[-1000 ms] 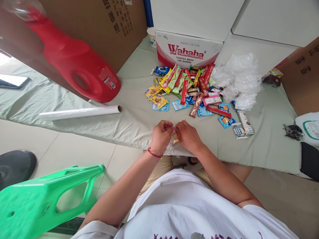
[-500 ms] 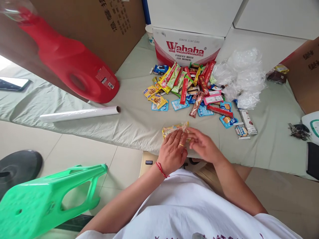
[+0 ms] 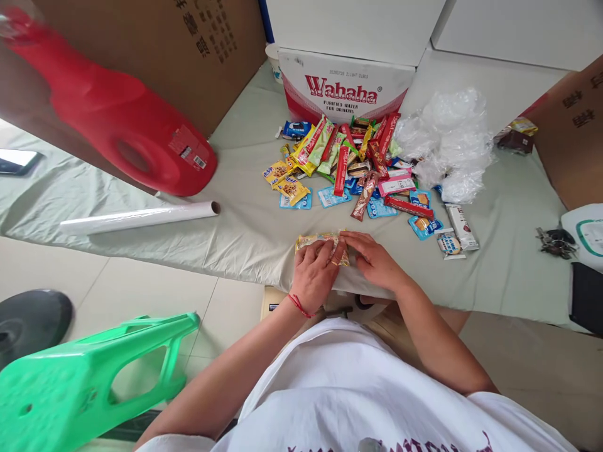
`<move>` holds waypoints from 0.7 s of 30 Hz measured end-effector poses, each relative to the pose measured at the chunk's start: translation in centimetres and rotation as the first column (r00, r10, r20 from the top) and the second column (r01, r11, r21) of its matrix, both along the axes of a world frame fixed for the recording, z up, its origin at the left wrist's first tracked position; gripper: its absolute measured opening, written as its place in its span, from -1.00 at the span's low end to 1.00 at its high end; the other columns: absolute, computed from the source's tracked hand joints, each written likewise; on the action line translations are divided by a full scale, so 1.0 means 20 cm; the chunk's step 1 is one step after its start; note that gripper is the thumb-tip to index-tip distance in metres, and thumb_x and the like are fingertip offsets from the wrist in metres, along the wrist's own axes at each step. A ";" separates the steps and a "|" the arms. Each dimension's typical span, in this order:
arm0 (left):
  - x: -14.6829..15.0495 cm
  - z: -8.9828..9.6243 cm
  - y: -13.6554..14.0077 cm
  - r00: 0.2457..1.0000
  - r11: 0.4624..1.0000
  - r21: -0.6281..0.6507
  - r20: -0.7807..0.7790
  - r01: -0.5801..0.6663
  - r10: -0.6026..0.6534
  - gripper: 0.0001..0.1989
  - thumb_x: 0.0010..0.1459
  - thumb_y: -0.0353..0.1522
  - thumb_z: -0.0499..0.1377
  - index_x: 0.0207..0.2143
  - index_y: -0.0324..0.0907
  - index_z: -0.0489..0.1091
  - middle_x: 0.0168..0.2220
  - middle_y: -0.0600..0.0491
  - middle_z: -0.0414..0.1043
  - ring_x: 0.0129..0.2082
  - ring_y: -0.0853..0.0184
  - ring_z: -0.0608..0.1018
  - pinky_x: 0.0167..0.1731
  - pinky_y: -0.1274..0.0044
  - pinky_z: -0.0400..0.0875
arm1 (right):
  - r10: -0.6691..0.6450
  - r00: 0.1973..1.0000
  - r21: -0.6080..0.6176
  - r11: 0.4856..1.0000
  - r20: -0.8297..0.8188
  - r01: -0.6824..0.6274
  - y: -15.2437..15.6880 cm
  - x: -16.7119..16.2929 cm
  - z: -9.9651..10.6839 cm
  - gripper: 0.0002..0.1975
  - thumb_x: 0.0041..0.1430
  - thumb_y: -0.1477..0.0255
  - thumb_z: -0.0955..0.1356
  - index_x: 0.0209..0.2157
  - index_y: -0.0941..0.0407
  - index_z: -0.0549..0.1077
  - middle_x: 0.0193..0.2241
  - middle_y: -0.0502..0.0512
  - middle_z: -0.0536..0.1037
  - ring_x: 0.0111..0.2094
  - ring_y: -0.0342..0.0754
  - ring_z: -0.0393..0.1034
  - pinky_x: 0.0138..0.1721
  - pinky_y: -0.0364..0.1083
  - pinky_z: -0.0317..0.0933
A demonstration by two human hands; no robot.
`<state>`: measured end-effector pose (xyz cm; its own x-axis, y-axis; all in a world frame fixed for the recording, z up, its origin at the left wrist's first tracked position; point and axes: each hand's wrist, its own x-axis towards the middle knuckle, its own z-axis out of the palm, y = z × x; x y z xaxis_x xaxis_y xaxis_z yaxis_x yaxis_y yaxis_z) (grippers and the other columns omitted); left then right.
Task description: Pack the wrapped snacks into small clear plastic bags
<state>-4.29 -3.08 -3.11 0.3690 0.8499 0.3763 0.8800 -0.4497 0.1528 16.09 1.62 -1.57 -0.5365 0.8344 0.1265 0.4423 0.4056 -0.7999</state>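
Observation:
A yellow, partly clear snack packet (image 3: 308, 240) lies flat near the front edge of the cloth-covered table. My left hand (image 3: 314, 270) rests on top of it, palm down, fingers stretched and slightly apart; a red cord circles that wrist. The fingertips of my right hand (image 3: 375, 258) touch the packet's right end, fingers extended, and its palm is over the cloth. Both hands cover much of the packet, and my left thumb is hidden. Beyond it is a heap of wrapped snacks, with red bars (image 3: 342, 171), yellow biscuit packs (image 3: 292, 188) and blue packets (image 3: 333, 196).
A clear plastic bag bundle (image 3: 455, 141) sits right of the heap, before a Wahaha carton (image 3: 346, 85). To the left are a white film roll (image 3: 141, 218) and a large red bottle (image 3: 127, 125). Keys (image 3: 557, 242) lie far right. A green stool (image 3: 61, 370) stands below.
My right hand has come down to the packet's right end, its fingers straighter. My left hand stays on the packet. The whole view has shifted slightly.

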 end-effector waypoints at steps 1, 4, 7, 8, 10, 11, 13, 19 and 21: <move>0.00 0.01 0.01 1.000 1.000 -0.022 -0.014 0.000 -0.001 -0.49 0.36 -0.36 0.13 0.34 -0.07 0.30 0.20 -0.13 0.50 0.20 0.03 0.45 0.11 0.20 0.31 | -0.027 0.999 -0.037 0.999 -0.041 0.025 -0.01 0.03 0.00 -0.34 0.10 0.68 0.23 0.21 0.03 0.50 0.26 0.12 0.47 0.32 0.03 0.28 0.38 0.16 0.14; -0.01 0.03 0.07 0.998 0.996 -0.082 -0.057 0.021 -0.026 -0.49 0.34 -0.41 0.12 0.32 -0.06 0.33 0.22 -0.18 0.45 0.25 -0.02 0.40 0.18 0.12 0.28 | -0.156 0.979 -0.183 0.974 -0.128 0.131 -0.05 0.12 0.00 -0.53 0.18 0.58 0.26 0.03 0.02 0.61 0.07 0.08 0.61 0.13 0.01 0.47 0.26 0.10 0.27; -0.02 0.06 0.14 0.998 0.992 -0.121 -0.055 0.028 -0.035 -0.53 0.29 -0.48 0.12 0.22 -0.11 0.42 0.17 -0.24 0.46 0.25 -0.06 0.39 0.24 0.05 0.25 | -0.311 0.927 -0.338 0.913 -0.210 0.229 -0.09 0.19 0.00 -0.72 0.23 0.43 0.32 -0.12 0.05 0.65 -0.12 0.07 0.68 -0.06 -0.01 0.55 0.11 0.05 0.36; -0.03 0.07 0.17 0.999 0.990 -0.139 -0.027 0.032 -0.036 -0.55 0.26 -0.49 0.13 0.18 -0.12 0.45 0.15 -0.23 0.48 0.23 -0.07 0.41 0.24 0.04 0.26 | -0.359 0.901 -0.378 0.891 -0.243 0.253 -0.10 0.21 0.00 -0.76 0.24 0.38 0.34 -0.17 0.06 0.65 -0.16 0.06 0.68 -0.09 -0.01 0.56 0.09 0.05 0.37; -0.07 0.13 0.22 0.995 0.982 -0.186 0.094 0.036 -0.019 -0.56 0.19 -0.49 0.17 0.13 -0.16 0.48 0.11 -0.22 0.50 0.19 -0.06 0.45 0.22 0.07 0.30 | -0.440 0.844 -0.432 0.854 -0.307 0.288 -0.12 0.24 -0.01 -0.80 0.23 0.29 0.39 -0.24 0.07 0.64 -0.22 0.07 0.69 -0.11 0.00 0.56 0.09 0.06 0.37; -0.09 0.18 0.24 0.981 0.977 -0.213 0.192 0.027 0.015 -0.55 0.15 -0.47 0.19 0.12 -0.17 0.49 0.10 -0.20 0.50 0.17 -0.05 0.47 0.21 0.10 0.33 | -0.468 0.818 -0.450 0.842 -0.335 0.297 -0.13 0.26 0.00 -0.79 0.23 0.25 0.42 -0.25 0.06 0.64 -0.23 0.07 0.69 -0.11 0.01 0.56 0.11 0.07 0.36; -0.13 0.27 0.27 0.884 0.950 -0.311 0.447 0.013 0.134 -0.54 0.12 -0.41 0.22 0.11 -0.21 0.48 0.06 -0.17 0.53 0.11 0.02 0.53 0.17 0.18 0.40 | -0.486 0.781 -0.474 0.834 -0.393 0.281 -0.13 0.28 0.02 -0.73 0.23 0.17 0.45 -0.18 0.05 0.63 -0.17 0.09 0.69 -0.04 0.03 0.55 0.16 0.08 0.33; -0.05 0.47 0.23 0.292 0.600 -0.580 0.808 0.551 0.512 -0.46 -0.02 -0.21 0.41 0.02 -0.20 0.49 -0.10 -0.09 0.62 -0.06 0.07 0.64 -0.04 0.26 0.55 | -0.310 0.715 -0.484 0.874 -0.627 -0.045 -0.11 0.20 0.13 -0.21 0.15 0.01 0.51 0.34 -0.06 0.32 0.37 0.18 0.32 0.39 0.10 0.20 0.32 0.13 0.20; 0.03 0.45 0.21 0.245 0.525 -0.577 0.784 0.626 0.570 -0.45 -0.08 -0.21 0.45 -0.02 -0.18 0.50 -0.10 -0.11 0.63 -0.06 0.04 0.65 -0.06 0.25 0.57 | -0.259 0.696 -0.513 0.839 -0.670 -0.181 -0.14 0.16 0.16 -0.17 0.11 0.03 0.54 0.33 -0.06 0.30 0.34 0.16 0.36 0.34 0.11 0.27 0.28 0.11 0.26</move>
